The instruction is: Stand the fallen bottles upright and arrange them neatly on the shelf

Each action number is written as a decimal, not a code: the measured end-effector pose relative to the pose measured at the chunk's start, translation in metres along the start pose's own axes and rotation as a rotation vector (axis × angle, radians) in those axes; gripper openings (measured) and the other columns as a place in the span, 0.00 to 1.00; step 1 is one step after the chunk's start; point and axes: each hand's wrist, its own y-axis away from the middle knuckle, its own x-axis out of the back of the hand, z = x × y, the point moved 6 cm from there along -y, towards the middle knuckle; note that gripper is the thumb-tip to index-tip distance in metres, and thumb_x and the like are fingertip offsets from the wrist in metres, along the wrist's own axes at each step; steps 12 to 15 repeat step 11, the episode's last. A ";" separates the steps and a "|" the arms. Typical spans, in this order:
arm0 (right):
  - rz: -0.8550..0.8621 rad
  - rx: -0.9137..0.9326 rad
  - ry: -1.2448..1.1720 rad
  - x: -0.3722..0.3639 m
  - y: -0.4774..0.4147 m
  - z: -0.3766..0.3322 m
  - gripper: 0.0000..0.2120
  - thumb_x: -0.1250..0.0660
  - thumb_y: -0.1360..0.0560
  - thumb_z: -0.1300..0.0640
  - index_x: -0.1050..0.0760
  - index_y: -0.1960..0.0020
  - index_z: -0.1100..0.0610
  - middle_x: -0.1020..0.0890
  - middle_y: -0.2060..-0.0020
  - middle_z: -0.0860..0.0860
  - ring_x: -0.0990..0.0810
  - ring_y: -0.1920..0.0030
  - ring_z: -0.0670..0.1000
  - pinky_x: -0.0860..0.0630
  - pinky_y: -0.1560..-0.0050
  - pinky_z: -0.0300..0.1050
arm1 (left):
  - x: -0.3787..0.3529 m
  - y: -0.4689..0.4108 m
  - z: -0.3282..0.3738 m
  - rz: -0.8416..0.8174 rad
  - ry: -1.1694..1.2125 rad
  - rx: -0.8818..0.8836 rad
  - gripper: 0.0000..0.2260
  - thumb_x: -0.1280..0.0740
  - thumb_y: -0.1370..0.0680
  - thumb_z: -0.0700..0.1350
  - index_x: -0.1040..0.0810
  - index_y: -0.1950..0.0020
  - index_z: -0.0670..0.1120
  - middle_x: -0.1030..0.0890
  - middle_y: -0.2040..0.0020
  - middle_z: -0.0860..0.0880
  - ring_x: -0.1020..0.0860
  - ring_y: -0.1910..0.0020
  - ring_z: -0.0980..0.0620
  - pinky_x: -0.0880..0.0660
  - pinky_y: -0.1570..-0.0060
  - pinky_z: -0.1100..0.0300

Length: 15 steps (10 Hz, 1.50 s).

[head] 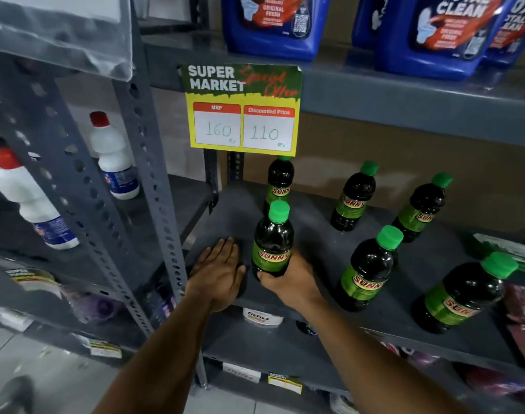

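Six dark bottles point(370, 270) with green caps are seen standing up on the grey shelf point(231, 215). The near left bottle point(272, 245) is gripped low down by the right hand point(288, 280), with the fingers curled round its bottom. A second bottle point(280, 180) is set just behind it, farther back. The left hand point(218, 271) is laid flat on the shelf just left of the gripped bottle, its fingers straight and holding nothing. Four other bottles point(354, 201) are spread out to the right. A yellow price sign point(243, 109) is hung above.
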 end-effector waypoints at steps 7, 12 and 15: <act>0.002 0.049 -0.013 -0.004 0.047 -0.008 0.40 0.22 0.37 0.49 0.38 0.31 0.50 0.24 0.42 0.42 0.26 0.40 0.42 0.28 0.43 0.38 | -0.002 -0.003 0.000 -0.016 -0.047 -0.003 0.29 0.59 0.21 0.56 0.52 0.24 0.43 0.49 0.22 0.45 0.52 0.25 0.49 0.53 0.27 0.51; 0.247 0.461 0.536 0.063 0.116 -0.031 0.35 0.42 0.22 0.43 0.49 0.23 0.59 0.42 0.23 0.54 0.48 0.23 0.52 0.46 0.24 0.51 | 0.032 0.045 0.008 0.322 0.308 0.053 0.25 0.50 0.19 0.50 0.40 0.28 0.34 0.40 0.26 0.36 0.43 0.27 0.40 0.43 0.30 0.46; 0.247 0.461 0.536 0.063 0.116 -0.031 0.35 0.42 0.22 0.43 0.49 0.23 0.59 0.42 0.23 0.54 0.48 0.23 0.52 0.46 0.24 0.51 | 0.032 0.045 0.008 0.322 0.308 0.053 0.25 0.50 0.19 0.50 0.40 0.28 0.34 0.40 0.26 0.36 0.43 0.27 0.40 0.43 0.30 0.46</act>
